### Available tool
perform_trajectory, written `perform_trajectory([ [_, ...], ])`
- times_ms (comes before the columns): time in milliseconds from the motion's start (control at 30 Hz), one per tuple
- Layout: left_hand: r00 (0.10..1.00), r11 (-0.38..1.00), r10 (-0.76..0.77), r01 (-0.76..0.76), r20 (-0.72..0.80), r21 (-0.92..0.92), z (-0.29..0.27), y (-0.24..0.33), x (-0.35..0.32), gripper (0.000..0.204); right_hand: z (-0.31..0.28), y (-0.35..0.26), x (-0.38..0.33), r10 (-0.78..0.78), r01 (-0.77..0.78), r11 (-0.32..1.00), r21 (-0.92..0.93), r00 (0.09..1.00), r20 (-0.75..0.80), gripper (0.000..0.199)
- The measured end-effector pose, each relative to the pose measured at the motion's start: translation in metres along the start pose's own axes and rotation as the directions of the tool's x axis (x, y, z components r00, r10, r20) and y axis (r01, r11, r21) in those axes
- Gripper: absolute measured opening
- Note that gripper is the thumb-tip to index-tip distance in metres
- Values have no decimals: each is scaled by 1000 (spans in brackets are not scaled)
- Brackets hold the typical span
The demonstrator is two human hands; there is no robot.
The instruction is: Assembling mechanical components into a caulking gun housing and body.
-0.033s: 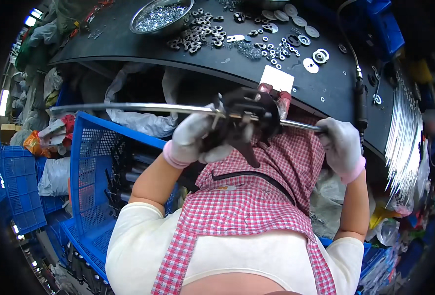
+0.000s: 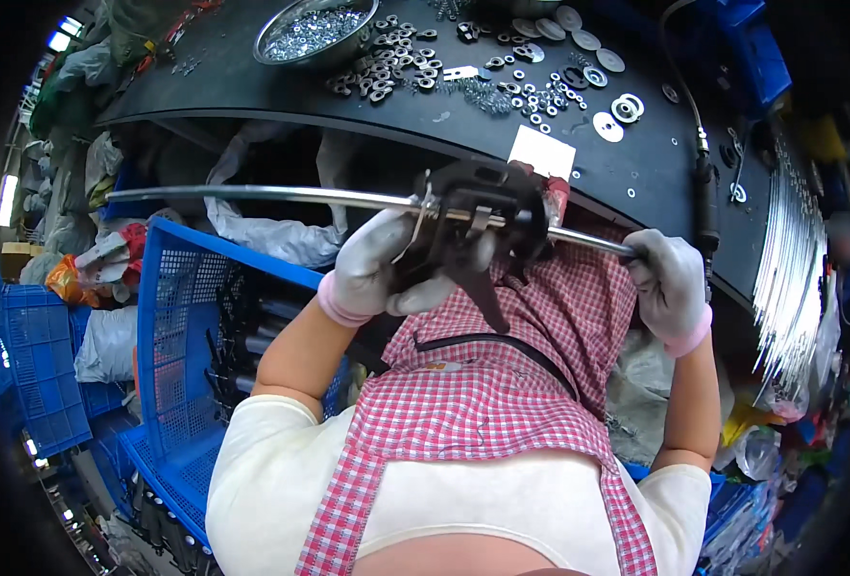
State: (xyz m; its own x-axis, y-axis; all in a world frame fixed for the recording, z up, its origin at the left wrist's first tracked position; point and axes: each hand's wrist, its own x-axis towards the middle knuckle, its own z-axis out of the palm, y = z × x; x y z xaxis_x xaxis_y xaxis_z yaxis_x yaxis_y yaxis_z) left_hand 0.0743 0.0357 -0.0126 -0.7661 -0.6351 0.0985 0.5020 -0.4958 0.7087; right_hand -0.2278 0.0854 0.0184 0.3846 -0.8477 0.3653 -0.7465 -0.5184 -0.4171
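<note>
"So, held what in the left hand?"

"Held a black plastic tool [image 2: 521, 206] with a curved handle. Curled the white-gloved, pink-cuffed left hand [image 2: 375, 264] around the left and lower part of it. Could not see every finger, with some tucked behind the tool."

"And held what in the right hand?"

"Gripped the right end of a long, thin, shiny silver metal rod [image 2: 300, 195]. Bent the fingers of the white-gloved, pink-cuffed right hand [image 2: 670, 283] tight around it. Saw the rod cross the tool and stick out on both sides, more on the left."

"Found the tool where?"

"Found it up in front of a pink-and-white checked cloth apron [image 2: 483, 398], near the front edge of a big, flat, dark table [image 2: 214, 77]."

"Spotted what else on the table?"

"Spotted a round silver metal bowl [image 2: 337, 56] full of tiny shiny bits [image 2: 315, 36], and just beside it a heap of small dark-and-silver metal parts [image 2: 396, 67]. Spotted flat round silver metal discs [image 2: 607, 128] farther right, and a square white card [image 2: 543, 152] at the front edge."

"And off to the sides?"

"Saw a blue plastic basket with holes [image 2: 242, 252] on the left, holding long black parts [image 2: 276, 312]. Saw a bunch of thin silver metal rods [image 2: 790, 259] at the right."
</note>
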Motion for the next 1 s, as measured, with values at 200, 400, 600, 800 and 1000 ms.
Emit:
perform_trajectory([
  [200, 976, 995, -70, 84, 207, -59, 1, -34, 23, 65, 31, -19, 13, -99, 104, 987, 124, 994, -43, 14],
  [400, 990, 990, 131, -133, 44, 39, 14, -42, 32, 88, 49, -21, -6, 257, -7, 754, 656, 923, -286, 20],
  [600, 927, 699, 71, 218, -369, 681, -16, -14, -25, 29, -39, 5, -118, 618, -194, 758, 623, 521, -589, 47],
  [800, 772, 348, 635, -283, -3, 894, -10, 4, -48, 24, -193, -19, -147, 401, -407, 912, 42, 868, -293, 41],
  [1000, 665, 564, 730, -458, -156, 687, -17, -6, -20, 28, -131, -85, -19, 488, -469, 864, -185, 870, 75, 13],
])
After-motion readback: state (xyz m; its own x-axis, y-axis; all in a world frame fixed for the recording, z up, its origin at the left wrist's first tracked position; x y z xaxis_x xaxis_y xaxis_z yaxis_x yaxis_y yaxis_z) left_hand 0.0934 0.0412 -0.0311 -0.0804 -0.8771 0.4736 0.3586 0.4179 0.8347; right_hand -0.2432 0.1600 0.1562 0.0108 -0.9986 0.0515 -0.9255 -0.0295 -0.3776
